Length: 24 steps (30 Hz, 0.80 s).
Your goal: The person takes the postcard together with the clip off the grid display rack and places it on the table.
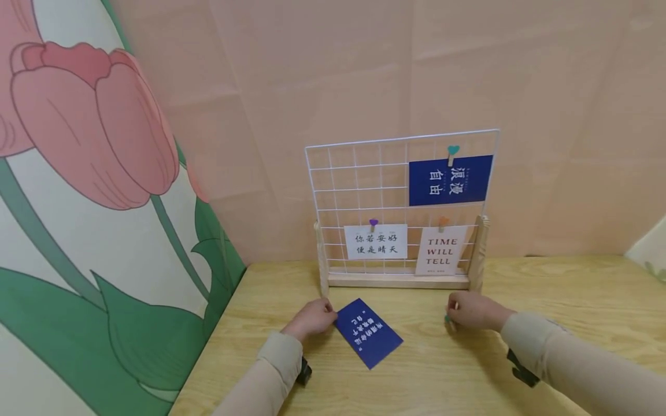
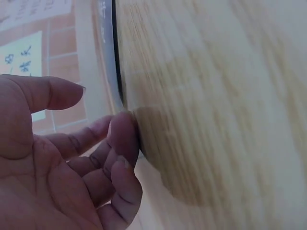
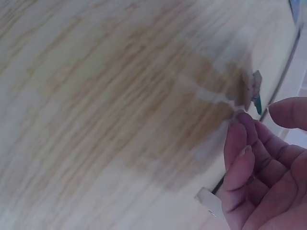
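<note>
A dark blue card (image 1: 368, 334) with white writing lies on the table at a slant. My left hand (image 1: 314, 318) is at its left corner, fingertips right at the edge. In the left wrist view the thumb of this hand (image 2: 67, 158) stands apart from the bent fingers, and the card (image 2: 106, 38) shows nearly edge-on. To the right, my right hand (image 1: 473, 309) is low over the table beside a small wooden clothespin with a teal top (image 1: 448, 320). The right wrist view has the clothespin (image 3: 255, 91) just beyond the fingertips, with the thumb held apart from the fingers.
A white wire grid (image 1: 359, 199) stands upright in a wooden base (image 1: 398, 281) behind the hands. Clothespins hold a blue card (image 1: 450, 180), a white card (image 1: 376, 242) and a red-lettered card (image 1: 441, 251) on it. A peach cloth (image 1: 322, 69) hangs behind.
</note>
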Motion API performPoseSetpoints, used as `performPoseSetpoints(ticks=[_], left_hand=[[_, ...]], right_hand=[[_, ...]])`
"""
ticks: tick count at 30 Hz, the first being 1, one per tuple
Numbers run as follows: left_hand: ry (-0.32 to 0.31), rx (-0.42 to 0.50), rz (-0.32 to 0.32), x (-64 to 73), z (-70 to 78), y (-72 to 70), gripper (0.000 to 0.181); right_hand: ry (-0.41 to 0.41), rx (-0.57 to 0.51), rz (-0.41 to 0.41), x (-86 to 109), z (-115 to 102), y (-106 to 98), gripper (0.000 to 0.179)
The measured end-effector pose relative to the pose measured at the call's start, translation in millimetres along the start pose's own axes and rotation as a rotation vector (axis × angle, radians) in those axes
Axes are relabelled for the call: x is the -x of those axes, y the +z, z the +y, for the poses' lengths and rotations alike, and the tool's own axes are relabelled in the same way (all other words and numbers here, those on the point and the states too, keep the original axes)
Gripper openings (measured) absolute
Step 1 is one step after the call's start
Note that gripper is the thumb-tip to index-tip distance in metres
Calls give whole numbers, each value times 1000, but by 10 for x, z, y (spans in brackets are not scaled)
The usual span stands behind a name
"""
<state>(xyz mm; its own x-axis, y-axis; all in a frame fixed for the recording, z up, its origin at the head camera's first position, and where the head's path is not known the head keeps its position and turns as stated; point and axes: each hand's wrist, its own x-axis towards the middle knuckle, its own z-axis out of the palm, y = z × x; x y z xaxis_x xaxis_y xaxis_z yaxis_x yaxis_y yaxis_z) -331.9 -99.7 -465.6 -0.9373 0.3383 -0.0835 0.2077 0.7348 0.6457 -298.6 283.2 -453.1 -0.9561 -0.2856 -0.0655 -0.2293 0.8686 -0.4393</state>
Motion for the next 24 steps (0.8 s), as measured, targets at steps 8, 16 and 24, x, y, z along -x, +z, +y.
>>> performPoseSetpoints(ticks=[8,16,24], left_hand=[[-34,-39,60,20,108,-68,30],[47,-18,86,7,442,-136,35],[108,185,83,-26,787,-283,38]], right_hand=[[-9,-32,-3,38,-114,-186,15],[-47,-63,34,60,-228,-408,21],[-76,-48,85,75,-404,-680,30]])
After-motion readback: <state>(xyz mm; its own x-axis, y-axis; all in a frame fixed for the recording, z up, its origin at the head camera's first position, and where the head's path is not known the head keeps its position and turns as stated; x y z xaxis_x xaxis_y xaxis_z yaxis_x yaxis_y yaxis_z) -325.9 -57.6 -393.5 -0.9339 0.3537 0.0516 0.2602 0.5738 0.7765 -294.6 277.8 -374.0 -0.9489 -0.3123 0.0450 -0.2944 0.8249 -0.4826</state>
